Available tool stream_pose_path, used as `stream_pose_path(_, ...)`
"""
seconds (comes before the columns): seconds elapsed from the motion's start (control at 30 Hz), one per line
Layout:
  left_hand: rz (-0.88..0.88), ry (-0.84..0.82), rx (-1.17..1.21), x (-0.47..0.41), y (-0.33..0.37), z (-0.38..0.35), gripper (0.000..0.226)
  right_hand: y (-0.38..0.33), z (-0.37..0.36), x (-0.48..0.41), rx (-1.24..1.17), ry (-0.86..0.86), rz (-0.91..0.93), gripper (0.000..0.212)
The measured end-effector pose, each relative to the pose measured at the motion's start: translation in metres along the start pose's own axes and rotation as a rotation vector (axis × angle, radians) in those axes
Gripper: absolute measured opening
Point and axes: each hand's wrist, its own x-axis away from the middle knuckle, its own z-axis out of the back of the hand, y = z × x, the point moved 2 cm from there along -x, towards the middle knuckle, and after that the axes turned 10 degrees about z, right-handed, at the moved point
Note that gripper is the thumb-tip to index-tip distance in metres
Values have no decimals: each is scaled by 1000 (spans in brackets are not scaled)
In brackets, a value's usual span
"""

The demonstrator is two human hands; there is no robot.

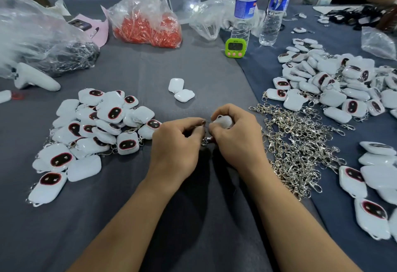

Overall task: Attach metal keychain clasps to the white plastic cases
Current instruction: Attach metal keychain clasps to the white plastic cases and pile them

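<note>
My right hand (236, 136) grips a white plastic case (223, 121) at the table's middle. My left hand (178, 140) pinches a metal keychain clasp (205, 131) whose ring sits against the case's edge, between both thumbs. A heap of loose silver clasps (296, 149) lies just right of my right hand. Left of my left hand is a pile of white cases with dark oval faces (94, 134), several with clasps showing. Another large pile of cases (335, 83) covers the right side.
Two plain white cases (181, 90) lie beyond my hands. A green timer (235, 47), two water bottles (245, 10), a bag of orange parts (148, 25) and a clear bag with dark metal parts (47, 42) stand at the back. More cases (373, 186) lie near right.
</note>
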Motion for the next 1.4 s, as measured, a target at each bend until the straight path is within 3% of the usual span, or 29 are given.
stream_pose_path(0.2, 111, -83, 285, -6, -3, 3, 24, -4, -4, 3, -392, -160, -150, 12)
stream_pose_path(0.5, -25, 28, 114, 1, -1, 8, 16, -3, -4, 2, -326, -123, -164, 9)
stream_pose_path(0.97, -98, 17, 80, 4, -1, 7, 16, -5, -1, 0, -446, -48, -143, 4)
stream_pose_path(1.13, -111, 38, 8, 4, 0, 9, 17, -2, -4, 0, -312, -81, -99, 12)
stream_pose_path(1.3, -129, 75, -84, 6, 2, 8, 14, -2, -6, 0, -286, -24, -75, 4)
stream_pose_path(1.4, -147, 101, -20, 8, 6, 10, 18, -1, -6, -1, -262, 1, -44, 7)
